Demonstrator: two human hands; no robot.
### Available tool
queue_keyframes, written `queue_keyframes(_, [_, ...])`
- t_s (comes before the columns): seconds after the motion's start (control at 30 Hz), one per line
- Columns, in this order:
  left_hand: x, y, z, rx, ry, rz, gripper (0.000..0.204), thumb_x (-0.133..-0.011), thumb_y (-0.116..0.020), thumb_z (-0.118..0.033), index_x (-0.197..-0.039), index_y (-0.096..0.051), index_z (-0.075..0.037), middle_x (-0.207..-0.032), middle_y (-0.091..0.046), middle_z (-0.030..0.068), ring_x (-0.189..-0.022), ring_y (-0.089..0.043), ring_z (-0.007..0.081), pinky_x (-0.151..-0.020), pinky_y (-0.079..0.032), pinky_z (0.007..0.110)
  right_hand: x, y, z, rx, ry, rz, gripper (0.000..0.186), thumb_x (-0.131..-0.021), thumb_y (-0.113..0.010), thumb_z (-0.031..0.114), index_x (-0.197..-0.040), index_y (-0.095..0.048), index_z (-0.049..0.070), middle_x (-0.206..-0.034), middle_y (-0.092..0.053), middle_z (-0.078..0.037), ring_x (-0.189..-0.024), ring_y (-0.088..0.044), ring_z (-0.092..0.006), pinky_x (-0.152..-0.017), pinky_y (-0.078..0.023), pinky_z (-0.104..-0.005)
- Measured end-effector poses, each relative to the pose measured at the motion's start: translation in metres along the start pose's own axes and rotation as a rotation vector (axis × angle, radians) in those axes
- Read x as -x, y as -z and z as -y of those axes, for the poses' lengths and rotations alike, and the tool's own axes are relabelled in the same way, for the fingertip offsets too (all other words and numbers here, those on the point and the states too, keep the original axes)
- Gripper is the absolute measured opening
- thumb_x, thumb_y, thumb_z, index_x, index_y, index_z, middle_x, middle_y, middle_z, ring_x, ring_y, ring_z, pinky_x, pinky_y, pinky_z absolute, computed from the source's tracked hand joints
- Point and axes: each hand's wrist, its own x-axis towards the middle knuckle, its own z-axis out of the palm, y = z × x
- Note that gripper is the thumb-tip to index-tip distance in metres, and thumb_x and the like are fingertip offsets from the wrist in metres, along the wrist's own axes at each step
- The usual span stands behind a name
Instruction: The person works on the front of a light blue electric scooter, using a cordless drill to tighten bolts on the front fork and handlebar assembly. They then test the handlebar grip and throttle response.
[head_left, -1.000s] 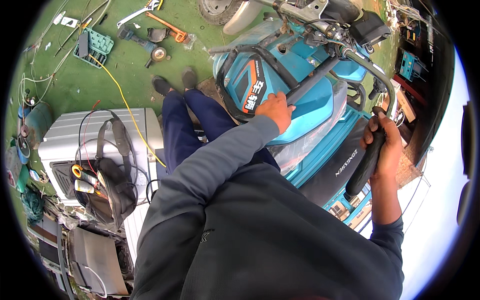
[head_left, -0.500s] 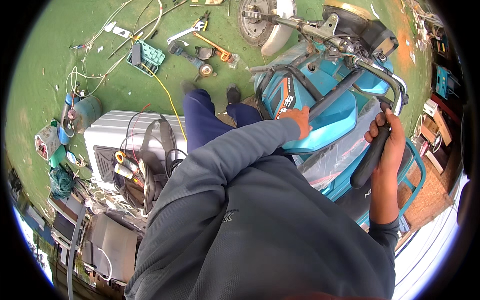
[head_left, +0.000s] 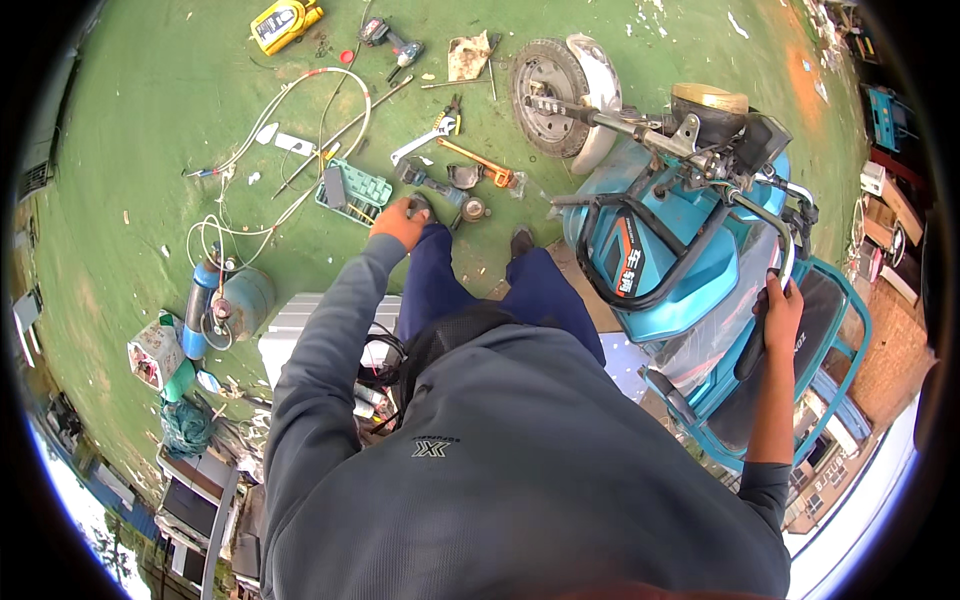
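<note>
I stand bent over beside a blue electric scooter [head_left: 690, 270] whose front wheel [head_left: 545, 95] is turned toward the tools. My right hand [head_left: 782, 310] is closed around the scooter's black handlebar grip [head_left: 750, 355]. My left hand [head_left: 400, 222] is stretched down and forward over the green floor, close to a small dark object and a green tool tray [head_left: 355, 190]. Whether its fingers hold anything is unclear. My dark blue trouser legs and shoes show between the two hands.
Tools lie scattered on the green floor: a silver wrench [head_left: 425, 140], an orange-handled tool [head_left: 478, 162], a cordless drill [head_left: 392, 40], a yellow case [head_left: 283, 22], white hoses. A blue-grey gas cylinder [head_left: 240, 300] and a white box [head_left: 300, 330] sit to my left.
My left hand has let go of the scooter's black front bar and swung left and down toward the tools. My right hand stays on the grip. The view has tilted forward.
</note>
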Motion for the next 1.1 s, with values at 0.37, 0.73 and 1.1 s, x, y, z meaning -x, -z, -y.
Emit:
queue_keyframes(0.37, [0.039,0.188,0.283,0.800,0.982,-0.466,0.030,-0.092,-0.064,-0.035,-0.114,-0.063,-0.015,-0.083,-0.068,0.0082,-0.061,-0.062,0.0220,-0.053,-0.048,0.040,-0.001,-0.029,0.019,0.791,-0.039,-0.301,0.059,-0.093,-0.059,0.055,-0.105,-0.058,-0.003,-0.091,-0.067,-0.031,-0.090,-0.065,-0.0503,-0.078,-0.051,-0.0546])
queue_keyframes(0.73, [-0.081,0.268,0.195,0.566,0.641,0.167,0.030,-0.096,-0.062,-0.038,-0.114,-0.062,-0.013,-0.089,-0.070,0.0060,-0.067,-0.064,0.0207,-0.052,-0.051,0.036,-0.027,-0.049,0.034,0.860,-0.396,-0.540,0.064,-0.099,-0.045,0.062,-0.083,-0.063,0.002,-0.080,-0.068,-0.026,-0.078,-0.065,-0.0490,-0.067,-0.050,-0.0566])
queue_keyframes(1.1, [-0.381,0.437,-0.145,0.369,0.263,-0.120,0.040,-0.096,-0.060,-0.037,-0.130,-0.057,-0.016,-0.094,-0.069,0.0064,-0.074,-0.064,0.0191,-0.056,-0.048,0.034,-0.044,-0.047,0.058,0.688,-0.790,-0.597,0.074,-0.090,-0.045,0.076,-0.084,-0.073,0.008,-0.079,-0.070,-0.022,-0.080,-0.069,-0.0438,-0.070,-0.054,-0.0516])
